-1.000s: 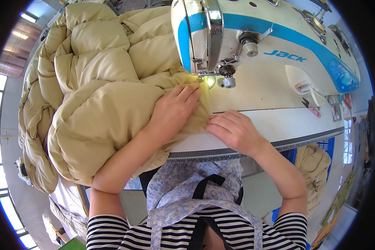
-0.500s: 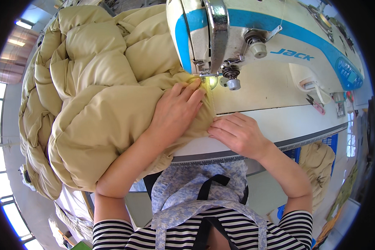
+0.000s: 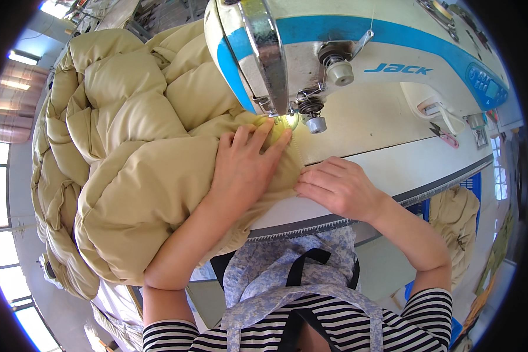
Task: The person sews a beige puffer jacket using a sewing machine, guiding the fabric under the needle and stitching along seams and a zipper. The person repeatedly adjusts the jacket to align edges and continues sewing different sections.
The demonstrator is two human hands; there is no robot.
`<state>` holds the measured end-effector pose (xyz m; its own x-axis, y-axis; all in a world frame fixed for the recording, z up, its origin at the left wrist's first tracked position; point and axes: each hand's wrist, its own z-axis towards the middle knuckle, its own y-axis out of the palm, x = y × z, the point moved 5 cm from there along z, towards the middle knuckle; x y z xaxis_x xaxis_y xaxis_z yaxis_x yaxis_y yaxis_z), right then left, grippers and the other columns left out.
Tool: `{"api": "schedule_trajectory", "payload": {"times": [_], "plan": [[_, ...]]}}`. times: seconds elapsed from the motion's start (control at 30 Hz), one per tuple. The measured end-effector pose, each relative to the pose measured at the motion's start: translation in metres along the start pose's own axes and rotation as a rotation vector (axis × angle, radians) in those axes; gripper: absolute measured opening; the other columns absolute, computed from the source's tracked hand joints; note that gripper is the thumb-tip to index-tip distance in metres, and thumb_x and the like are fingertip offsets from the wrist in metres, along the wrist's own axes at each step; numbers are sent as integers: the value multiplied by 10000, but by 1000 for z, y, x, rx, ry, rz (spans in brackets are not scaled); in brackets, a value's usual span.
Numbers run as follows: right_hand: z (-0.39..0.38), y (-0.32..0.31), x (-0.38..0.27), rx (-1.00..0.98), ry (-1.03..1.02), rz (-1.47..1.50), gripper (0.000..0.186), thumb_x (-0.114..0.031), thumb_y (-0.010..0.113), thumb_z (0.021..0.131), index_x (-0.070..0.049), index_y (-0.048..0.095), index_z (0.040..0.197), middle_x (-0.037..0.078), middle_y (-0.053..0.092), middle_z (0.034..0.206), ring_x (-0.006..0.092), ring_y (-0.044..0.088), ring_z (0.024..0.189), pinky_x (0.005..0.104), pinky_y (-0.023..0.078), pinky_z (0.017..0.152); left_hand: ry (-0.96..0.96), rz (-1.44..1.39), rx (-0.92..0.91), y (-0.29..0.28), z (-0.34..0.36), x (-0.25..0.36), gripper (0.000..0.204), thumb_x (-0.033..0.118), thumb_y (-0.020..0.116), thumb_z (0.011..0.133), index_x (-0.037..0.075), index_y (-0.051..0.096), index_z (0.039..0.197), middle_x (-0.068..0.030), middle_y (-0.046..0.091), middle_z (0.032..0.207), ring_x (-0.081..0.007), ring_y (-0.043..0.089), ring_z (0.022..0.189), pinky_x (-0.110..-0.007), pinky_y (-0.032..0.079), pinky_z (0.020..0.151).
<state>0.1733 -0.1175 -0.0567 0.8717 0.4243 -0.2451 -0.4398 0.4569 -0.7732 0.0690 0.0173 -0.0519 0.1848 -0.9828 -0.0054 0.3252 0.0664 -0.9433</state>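
Note:
A puffy beige quilted garment point(image 3: 144, 176) is heaped on the left of the sewing machine point(image 3: 358, 41), its edge running under the machine's presser area. Along that edge lies a pale zipper tape point(image 3: 297, 150) with small teeth, lit by the machine's lamp. My left hand point(image 3: 247, 161) rests flat on the fabric, fingers spread, the fingertips close to the presser foot, which is partly hidden behind the machine head. Nearer to me, my right hand point(image 3: 334, 186) is closed in a pinch at the lower end of the zipper tape, its fingertips at the garment's edge.
Small scissors point(image 3: 444, 136) with pink handles lie on the machine bed, to the right. A ruler strip point(image 3: 311, 229) runs along the table's front edge. Below the table at right, more beige fabric point(image 3: 452, 220) hangs over a blue crate point(image 3: 474, 183).
The view has tilted, so the machine sits further left in the picture. My left hand's fingers have spread wider on the fabric. My right hand keeps its pinch at the edge.

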Motion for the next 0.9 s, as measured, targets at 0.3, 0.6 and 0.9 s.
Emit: {"api": "schedule_trajectory", "payload": {"times": [0.3,0.6,0.9], "plan": [[7,3,-1,3,-14,-17,127,-96,701,755,-72,677,877,12,626,895,162,646,865,299,506,752,51,-9,28,0,-1,-9,465,221,697,865,219,654,1328,-98,609,1350,-279,549,1139,-455,397,972],[9,4,-2,3,-4,-29,144,-95,711,765,-77,694,906,20,653,928,170,656,877,300,506,750,13,-97,65,3,-6,-11,409,226,674,894,199,667,1302,-67,591,1360,-276,538,1210,-517,369,1045],[10,5,-2,-34,-14,-20,160,-96,719,770,-65,717,927,26,687,941,179,680,920,306,511,746,-1,-68,36,6,-11,-13,375,222,637,918,185,660,1290,-56,581,1348,-260,520,1260,-553,342,1100]]}}
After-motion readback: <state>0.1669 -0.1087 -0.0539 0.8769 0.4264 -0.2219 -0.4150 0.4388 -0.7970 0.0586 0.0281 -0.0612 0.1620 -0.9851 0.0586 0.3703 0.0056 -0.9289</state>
